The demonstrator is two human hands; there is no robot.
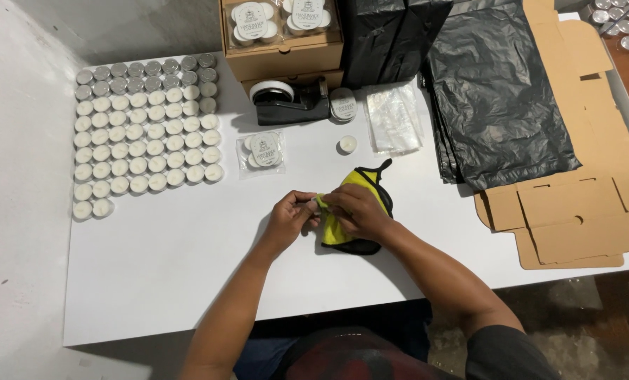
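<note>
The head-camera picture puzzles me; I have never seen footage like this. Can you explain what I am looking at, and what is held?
The camera sits on a person's head and looks down at their own bare hands over a white table. The left hand and right hand meet on a yellow cloth with black trim, pinching its edge. To the left lie rows of tealight candles. Behind are a small packet of candles, a tape dispenser, one loose candle, black plastic bags and flat cardboard.

Candle packing workshop: rowed tealights, flat cartons, tape dispenser.
</note>
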